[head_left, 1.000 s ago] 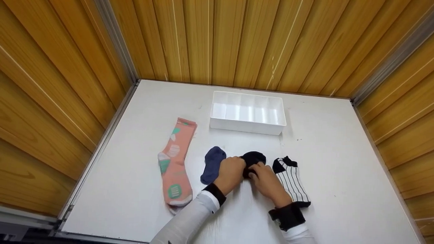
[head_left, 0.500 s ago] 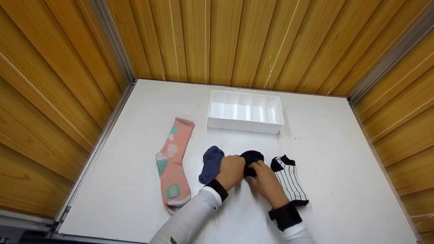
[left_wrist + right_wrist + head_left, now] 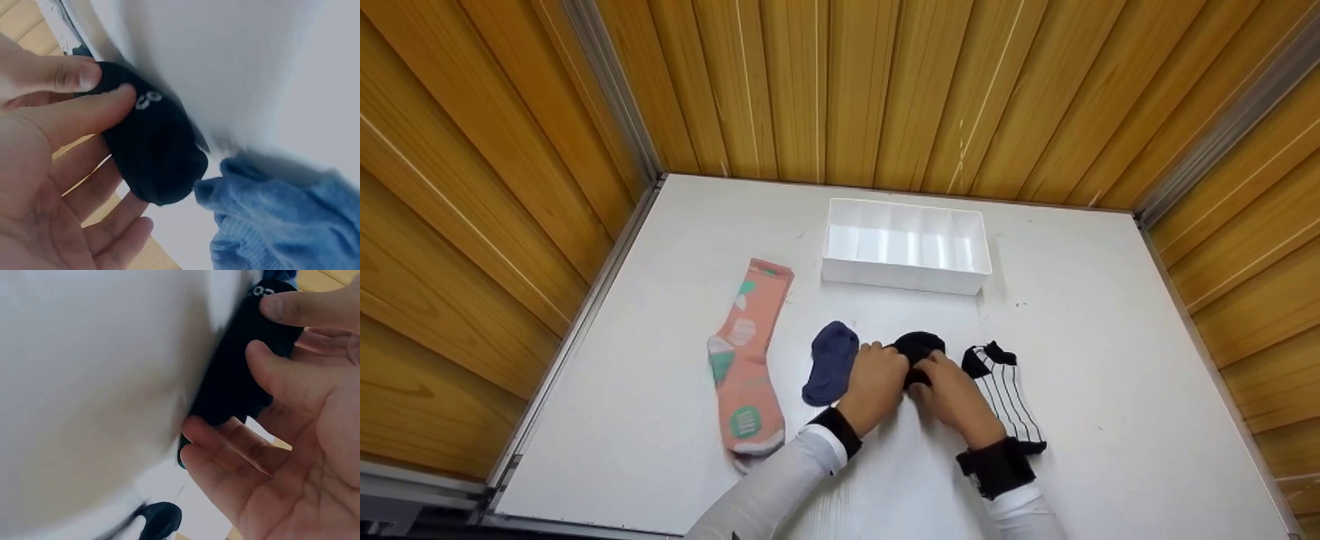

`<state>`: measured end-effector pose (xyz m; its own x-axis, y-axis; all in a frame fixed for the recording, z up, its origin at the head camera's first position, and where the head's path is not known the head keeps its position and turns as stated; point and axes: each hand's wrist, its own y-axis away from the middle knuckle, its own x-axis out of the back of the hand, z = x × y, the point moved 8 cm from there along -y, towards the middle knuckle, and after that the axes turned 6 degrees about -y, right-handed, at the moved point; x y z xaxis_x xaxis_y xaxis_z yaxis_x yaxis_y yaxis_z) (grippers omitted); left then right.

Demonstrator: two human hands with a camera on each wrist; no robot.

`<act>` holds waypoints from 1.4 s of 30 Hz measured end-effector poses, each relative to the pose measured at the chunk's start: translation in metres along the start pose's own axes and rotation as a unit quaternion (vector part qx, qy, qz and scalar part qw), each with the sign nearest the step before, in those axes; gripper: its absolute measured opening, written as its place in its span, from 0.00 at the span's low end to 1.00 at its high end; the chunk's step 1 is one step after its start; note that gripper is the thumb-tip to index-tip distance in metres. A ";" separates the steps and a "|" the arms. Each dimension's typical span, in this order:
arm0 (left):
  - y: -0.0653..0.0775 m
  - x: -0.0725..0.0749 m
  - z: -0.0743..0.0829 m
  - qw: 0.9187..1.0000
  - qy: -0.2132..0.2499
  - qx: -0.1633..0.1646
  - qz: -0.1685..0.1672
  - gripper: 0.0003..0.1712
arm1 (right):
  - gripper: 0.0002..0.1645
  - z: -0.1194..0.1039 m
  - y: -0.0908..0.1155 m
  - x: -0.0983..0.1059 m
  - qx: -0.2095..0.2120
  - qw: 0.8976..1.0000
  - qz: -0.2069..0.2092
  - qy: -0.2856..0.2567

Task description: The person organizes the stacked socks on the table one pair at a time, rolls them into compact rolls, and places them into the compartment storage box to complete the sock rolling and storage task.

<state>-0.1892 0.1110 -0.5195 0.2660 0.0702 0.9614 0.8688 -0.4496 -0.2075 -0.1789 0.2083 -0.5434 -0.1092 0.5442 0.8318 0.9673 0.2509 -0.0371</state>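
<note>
A black sock (image 3: 921, 345) with small white lettering lies folded on the table between the two hands. My left hand (image 3: 877, 381) pinches its left part, the thumb along the sock (image 3: 160, 152) and the fingers behind it in the left wrist view. From the other side my right hand (image 3: 956, 397) grips the same sock (image 3: 230, 377), thumb on the near face and fingers behind and at its lower end. Just left of the left hand lies a blue sock (image 3: 831, 364). A white sock with black stripes (image 3: 1009, 394) lies partly behind the right wrist.
Long pink socks (image 3: 750, 360) with green and white patches lie farther left. A white divided box (image 3: 900, 275) stands behind the socks. Wood-look panels (image 3: 855, 90) wall the white table (image 3: 1110, 337) at the back and both sides.
Both hands stay at the black sock. The right hand's fingers have shifted slightly and closed in on it, nearer the left hand. The other socks and the box have not moved.
</note>
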 end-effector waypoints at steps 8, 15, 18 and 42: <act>-0.009 0.001 -0.003 0.999 -0.010 0.026 -0.023 0.11 | 0.19 -0.004 0.004 0.006 0.022 0.998 0.046 -0.020; -0.009 0.003 -0.002 0.998 -0.019 0.020 -0.050 0.13 | 0.10 -0.006 0.000 0.006 0.028 0.997 0.066 -0.013; -0.004 0.004 0.000 0.999 -0.022 0.014 -0.029 0.11 | 0.09 -0.004 -0.002 0.005 0.019 0.998 0.057 -0.009; 0.002 -0.004 0.022 0.994 -0.105 -0.008 -0.019 0.10 | 0.04 -0.011 -0.008 0.000 0.042 0.994 0.064 0.072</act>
<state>-0.1793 0.1296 -0.5275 0.3161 0.2718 0.9090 0.8736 -0.4571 -0.1671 -0.1837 0.1974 -0.5370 0.0533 0.4566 0.8881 0.9479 0.2565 -0.1888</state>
